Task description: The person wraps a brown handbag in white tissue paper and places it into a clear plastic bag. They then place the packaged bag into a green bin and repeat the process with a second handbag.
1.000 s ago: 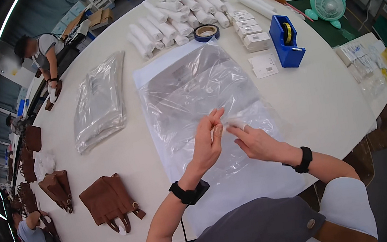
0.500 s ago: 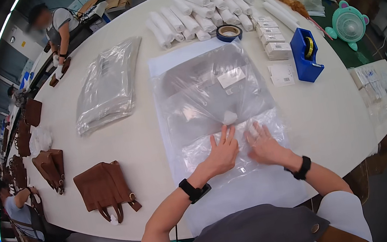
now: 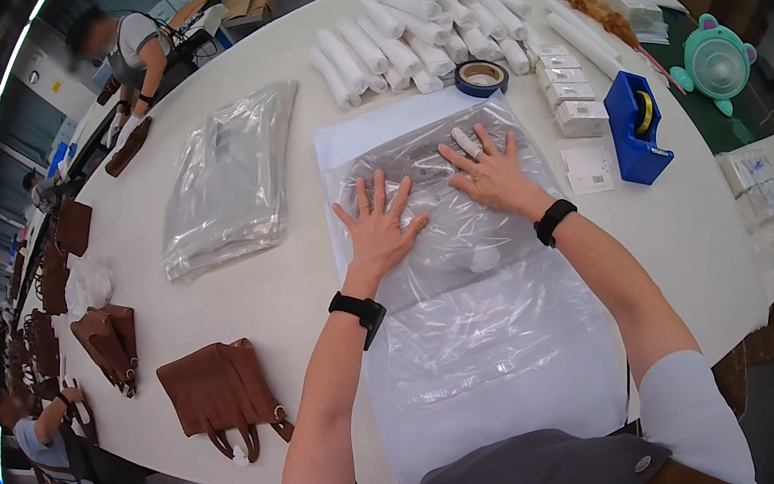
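Observation:
A clear plastic bag lies flat over sheets of white paper in front of me. On its upper part rests my left hand, palm down with fingers spread. My right hand presses on the bag further right, its fingers also apart and one fingertip wrapped in white. Neither hand holds anything. Between and below the hands, a small white wad shows at the bag. Light creases run across the film, and the part under my palms is hidden.
Left stand a stack of clear bags and brown leather handbags. Beyond lie white rolls and a blue tape roll. At right are small white boxes, a blue tape dispenser and a green fan. Co-workers work at left.
Both hands have slid away from me, from the bag's lower part to its upper part, and their fingers have spread. The white card on the bag no longer shows.

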Tool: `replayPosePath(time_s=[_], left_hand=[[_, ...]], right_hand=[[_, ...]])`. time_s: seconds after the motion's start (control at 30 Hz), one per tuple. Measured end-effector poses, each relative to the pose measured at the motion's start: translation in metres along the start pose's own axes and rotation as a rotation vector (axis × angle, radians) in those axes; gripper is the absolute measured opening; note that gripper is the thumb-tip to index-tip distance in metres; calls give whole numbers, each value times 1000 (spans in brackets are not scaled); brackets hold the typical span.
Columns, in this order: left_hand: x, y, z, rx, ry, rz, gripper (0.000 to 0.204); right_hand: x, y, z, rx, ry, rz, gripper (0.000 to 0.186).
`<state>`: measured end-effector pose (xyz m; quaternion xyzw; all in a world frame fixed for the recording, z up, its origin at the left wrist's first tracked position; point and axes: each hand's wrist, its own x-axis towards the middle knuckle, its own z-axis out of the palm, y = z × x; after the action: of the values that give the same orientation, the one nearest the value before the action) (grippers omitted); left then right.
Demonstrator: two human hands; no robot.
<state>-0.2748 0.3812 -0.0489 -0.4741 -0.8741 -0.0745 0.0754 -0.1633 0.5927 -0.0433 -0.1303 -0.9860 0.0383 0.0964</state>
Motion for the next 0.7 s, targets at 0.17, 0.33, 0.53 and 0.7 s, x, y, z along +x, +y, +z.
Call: replayPosePath(time_s=[0.17,0.33,0.53,0.7], left_hand=[[-4,-4,14,-14,-7,-3,64],[-5,-2,9,-2,-73,-33,63],[-70,9,-8,-52,-75,50,64],[-89,2,11,-94,-82,53,66]], right_hand=[[0,-1,18,56,-69,53,56],[-10,9,15,88,-64,41,58],[-87,-17,4,45,-69,-174,55],[-92,-19,8,140,-82,-86,50]])
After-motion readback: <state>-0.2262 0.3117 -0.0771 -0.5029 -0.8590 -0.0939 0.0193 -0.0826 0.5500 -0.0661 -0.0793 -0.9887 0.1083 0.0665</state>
